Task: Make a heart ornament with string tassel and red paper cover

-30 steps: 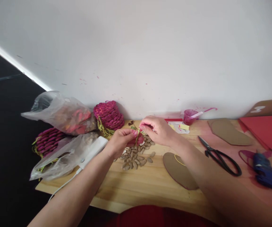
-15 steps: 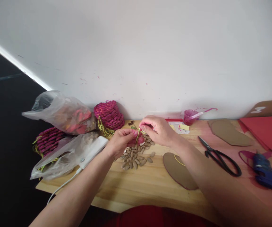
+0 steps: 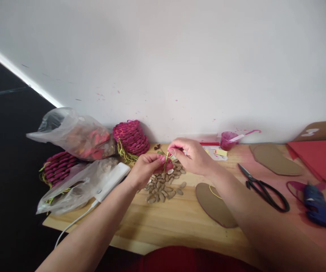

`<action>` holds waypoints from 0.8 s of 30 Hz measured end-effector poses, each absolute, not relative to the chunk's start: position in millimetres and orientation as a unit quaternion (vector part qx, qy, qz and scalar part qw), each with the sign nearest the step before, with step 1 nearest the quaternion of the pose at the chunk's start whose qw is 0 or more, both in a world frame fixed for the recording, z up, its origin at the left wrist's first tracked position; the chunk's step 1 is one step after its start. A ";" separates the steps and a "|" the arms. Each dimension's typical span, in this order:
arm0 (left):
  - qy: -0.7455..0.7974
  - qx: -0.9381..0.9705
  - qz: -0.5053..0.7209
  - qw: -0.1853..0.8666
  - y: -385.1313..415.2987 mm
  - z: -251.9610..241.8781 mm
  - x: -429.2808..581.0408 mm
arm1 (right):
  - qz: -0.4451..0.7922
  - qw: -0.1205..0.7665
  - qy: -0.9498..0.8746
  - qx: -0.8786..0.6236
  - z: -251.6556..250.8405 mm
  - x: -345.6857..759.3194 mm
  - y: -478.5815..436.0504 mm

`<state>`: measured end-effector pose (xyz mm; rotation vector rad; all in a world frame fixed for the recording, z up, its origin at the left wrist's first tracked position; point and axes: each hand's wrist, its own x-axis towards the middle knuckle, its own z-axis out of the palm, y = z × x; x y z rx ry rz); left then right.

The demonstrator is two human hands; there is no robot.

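Above a pile of brown shell-like pieces (image 3: 160,190), a thin yellow-green cord (image 3: 166,160) runs between my two hands. My left hand (image 3: 148,168) is closed, pinching the cord's lower part between thumb and fingers. From the right, my right hand (image 3: 189,155) pinches the same cord near its upper end. Whether a small piece is held with the cord is hidden by the fingers. Under my right forearm lies an oval piece of brown cardboard (image 3: 212,207) with a yellow loop of cord (image 3: 214,192) on it.
Left: a plastic bag (image 3: 75,132), a pink-purple bundle (image 3: 131,138) with yellow-green cord ends, and a white power strip (image 3: 113,181). Right: black scissors (image 3: 265,190), a blue glue gun (image 3: 320,204), cut cardboard (image 3: 276,158) and red sheets (image 3: 318,156). A pink cup (image 3: 227,140) stands by the wall.
Both hands stay almost in place, still pinching the cord. My right fingers have shifted very slightly; the things on the table have not moved.
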<state>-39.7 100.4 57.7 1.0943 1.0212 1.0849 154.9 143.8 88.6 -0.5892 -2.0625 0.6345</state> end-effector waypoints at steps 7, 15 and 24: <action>0.447 0.483 0.454 0.601 95.3 57.4 -39.7 | 0.247 0.431 -0.822 -0.279 85.9 156.8 149.1; 0.465 0.459 0.440 0.616 93.1 60.5 -36.9 | 0.239 0.420 -0.823 -0.298 83.2 157.2 151.0; 0.461 0.439 0.429 0.641 93.1 61.8 -35.2 | 0.240 0.416 -0.823 -0.304 82.0 156.3 151.0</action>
